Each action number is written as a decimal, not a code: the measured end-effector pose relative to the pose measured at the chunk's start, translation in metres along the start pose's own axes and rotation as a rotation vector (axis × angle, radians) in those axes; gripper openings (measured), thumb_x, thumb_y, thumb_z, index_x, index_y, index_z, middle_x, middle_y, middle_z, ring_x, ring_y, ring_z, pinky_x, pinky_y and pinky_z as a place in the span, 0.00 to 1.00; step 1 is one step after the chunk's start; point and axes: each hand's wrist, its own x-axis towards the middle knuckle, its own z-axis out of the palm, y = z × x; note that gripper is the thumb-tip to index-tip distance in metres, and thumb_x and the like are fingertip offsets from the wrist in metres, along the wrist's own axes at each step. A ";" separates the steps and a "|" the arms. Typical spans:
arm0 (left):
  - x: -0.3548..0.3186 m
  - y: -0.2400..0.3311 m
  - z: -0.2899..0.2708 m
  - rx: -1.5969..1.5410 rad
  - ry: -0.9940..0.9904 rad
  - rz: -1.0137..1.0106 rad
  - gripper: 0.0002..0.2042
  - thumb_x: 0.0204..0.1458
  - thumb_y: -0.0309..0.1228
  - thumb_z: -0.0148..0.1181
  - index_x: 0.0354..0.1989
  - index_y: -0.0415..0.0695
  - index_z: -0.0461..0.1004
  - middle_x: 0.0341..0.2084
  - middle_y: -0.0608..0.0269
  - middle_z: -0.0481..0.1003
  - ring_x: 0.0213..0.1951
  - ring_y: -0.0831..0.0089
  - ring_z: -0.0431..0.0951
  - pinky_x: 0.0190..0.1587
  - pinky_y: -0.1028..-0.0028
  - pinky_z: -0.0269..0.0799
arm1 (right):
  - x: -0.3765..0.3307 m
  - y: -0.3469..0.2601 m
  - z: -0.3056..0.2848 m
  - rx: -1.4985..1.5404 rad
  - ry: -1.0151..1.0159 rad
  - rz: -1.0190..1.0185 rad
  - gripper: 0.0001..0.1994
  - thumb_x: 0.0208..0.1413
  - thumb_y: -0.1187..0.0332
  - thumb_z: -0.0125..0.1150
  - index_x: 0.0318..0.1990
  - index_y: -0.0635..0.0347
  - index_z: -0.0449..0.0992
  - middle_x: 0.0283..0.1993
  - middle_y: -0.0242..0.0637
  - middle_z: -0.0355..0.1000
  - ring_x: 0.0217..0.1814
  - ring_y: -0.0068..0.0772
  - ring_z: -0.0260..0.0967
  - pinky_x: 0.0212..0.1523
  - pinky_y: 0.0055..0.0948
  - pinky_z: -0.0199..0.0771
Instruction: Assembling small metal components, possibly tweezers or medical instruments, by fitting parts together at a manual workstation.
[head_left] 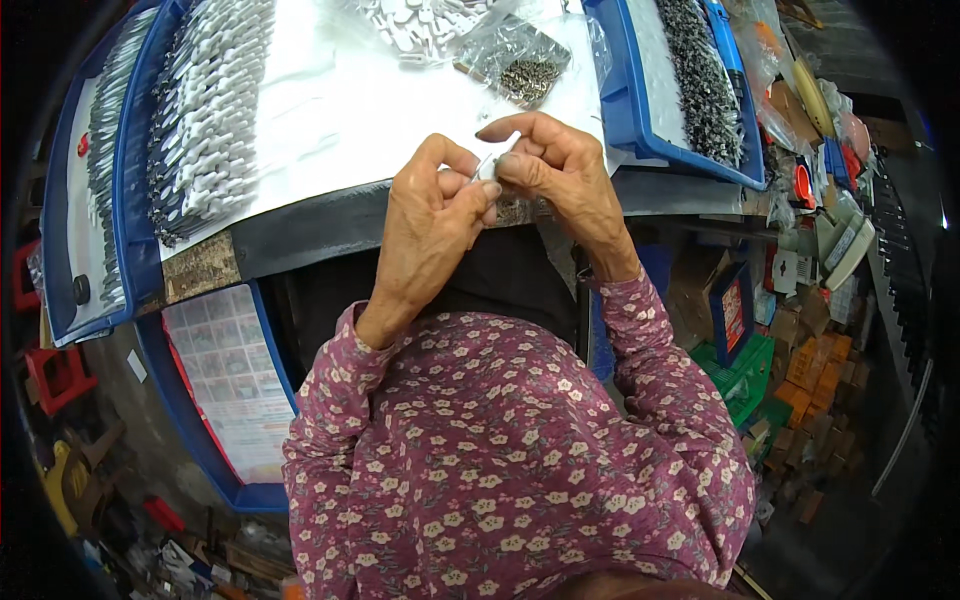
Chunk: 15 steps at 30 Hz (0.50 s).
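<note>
My left hand (pixel 432 225) and my right hand (pixel 560 175) meet at the near edge of a white-topped table (pixel 330 110). Together they pinch one small white and grey part (pixel 490 165) between the fingertips. Most of the part is hidden by my fingers. Both forearms wear purple floral sleeves (pixel 480 440). Just beyond my hands lies a clear bag of small dark metal pieces (pixel 525 65), and further back a pile of white plastic parts (pixel 420 25).
A blue tray (pixel 135 200) at the left holds rows of white and grey parts (pixel 205 110). A blue tray (pixel 625 110) at the right holds dark parts (pixel 700 80). Boxes and clutter (pixel 800 330) fill the floor at the right; another blue tray (pixel 215 440) leans under the table.
</note>
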 end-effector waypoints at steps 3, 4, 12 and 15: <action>-0.004 0.006 -0.002 -0.048 -0.024 -0.065 0.05 0.48 0.22 0.50 0.30 0.40 0.60 0.14 0.65 0.68 0.15 0.86 0.62 0.16 0.86 0.55 | -0.002 0.000 0.006 0.113 -0.023 0.068 0.12 0.54 0.67 0.54 0.41 0.68 0.71 0.21 0.25 0.64 0.24 0.12 0.62 0.25 0.11 0.65; -0.004 0.006 -0.003 -0.069 -0.026 -0.065 0.04 0.49 0.22 0.50 0.31 0.40 0.61 0.15 0.65 0.68 0.15 0.86 0.62 0.15 0.86 0.55 | -0.002 0.000 0.008 0.145 -0.020 0.096 0.12 0.54 0.67 0.53 0.40 0.68 0.71 0.21 0.25 0.64 0.24 0.11 0.62 0.25 0.11 0.65; -0.005 0.004 -0.005 -0.072 -0.032 -0.098 0.05 0.52 0.27 0.50 0.31 0.39 0.63 0.14 0.66 0.68 0.14 0.87 0.61 0.14 0.88 0.53 | -0.005 0.007 0.018 0.183 0.115 0.124 0.11 0.55 0.67 0.52 0.36 0.68 0.73 0.23 0.28 0.66 0.23 0.14 0.62 0.25 0.12 0.64; -0.006 0.002 -0.005 -0.088 -0.022 -0.089 0.06 0.53 0.29 0.49 0.30 0.40 0.63 0.14 0.66 0.68 0.13 0.88 0.60 0.14 0.87 0.51 | -0.008 0.008 0.024 0.162 0.154 0.088 0.11 0.55 0.67 0.53 0.36 0.68 0.73 0.23 0.28 0.66 0.23 0.14 0.62 0.25 0.11 0.64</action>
